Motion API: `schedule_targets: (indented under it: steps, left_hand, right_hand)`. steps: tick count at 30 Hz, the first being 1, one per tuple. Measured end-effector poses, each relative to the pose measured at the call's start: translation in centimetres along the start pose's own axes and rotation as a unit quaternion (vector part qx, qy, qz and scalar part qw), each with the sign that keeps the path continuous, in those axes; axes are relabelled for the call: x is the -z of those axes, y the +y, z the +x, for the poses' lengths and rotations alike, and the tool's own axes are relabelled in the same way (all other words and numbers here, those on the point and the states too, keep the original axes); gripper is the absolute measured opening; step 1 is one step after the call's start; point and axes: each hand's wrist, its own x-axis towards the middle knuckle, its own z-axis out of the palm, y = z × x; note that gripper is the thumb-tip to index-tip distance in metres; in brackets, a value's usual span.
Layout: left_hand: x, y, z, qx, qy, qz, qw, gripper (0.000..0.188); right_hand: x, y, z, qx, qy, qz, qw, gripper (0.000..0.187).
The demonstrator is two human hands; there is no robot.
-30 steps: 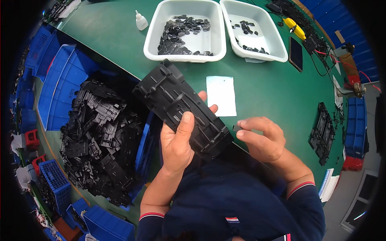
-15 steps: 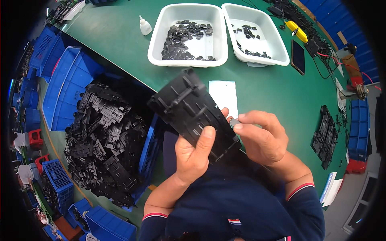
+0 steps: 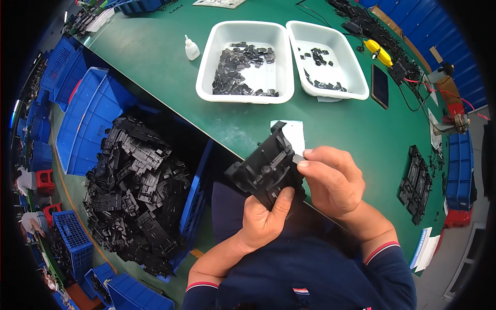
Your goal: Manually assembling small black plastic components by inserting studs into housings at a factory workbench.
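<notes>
My left hand is closed round a long black molded plastic part, thumb on its upper face. The part is tilted, its far end toward the two tubs. Between thumb and forefinger my right hand pinches a small dark flat piece, at the right edge of the molded part. Whether the two touch I cannot tell. A white sheet lies on the table behind the part. Similar small black pieces lie in a white tub and in a second white tub to its right.
A blue crate at the left is heaped with black plastic parts. On the green table are a white dropper bottle, a phone, a yellow tool with cables, and another black part at the right.
The molded part has turned and tilted, its far end swinging right and nearer to me. My left hand has moved right. The tubs and table sit lower in view.
</notes>
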Motion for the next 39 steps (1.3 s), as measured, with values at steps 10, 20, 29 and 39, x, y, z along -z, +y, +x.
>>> schedule_targets:
  steps: [10,20,29,39]
  left_hand:
    - [-0.2,-0.3,-0.1,-0.022,0.000,0.007,1.000,0.024]
    - [-0.3,-0.8,-0.2,-0.036,0.011,0.051,0.998,0.020]
    - [-0.2,-1.2,-0.1,-0.110,0.004,0.107,0.988,0.029]
    - [-0.3,-1.1,-0.3,-0.075,0.025,0.069,0.994,0.023]
  right_hand:
    - [0.2,-0.3,-0.1,-0.016,-0.004,0.002,1.000,0.039]
    - [0.2,-0.3,-0.2,-0.011,-0.007,-0.008,1.000,0.043]
    - [0.1,-0.5,-0.2,0.015,-0.024,-0.022,0.999,0.042]
    - [0.0,-0.7,-0.4,0.000,-0.045,-0.032,0.998,0.041]
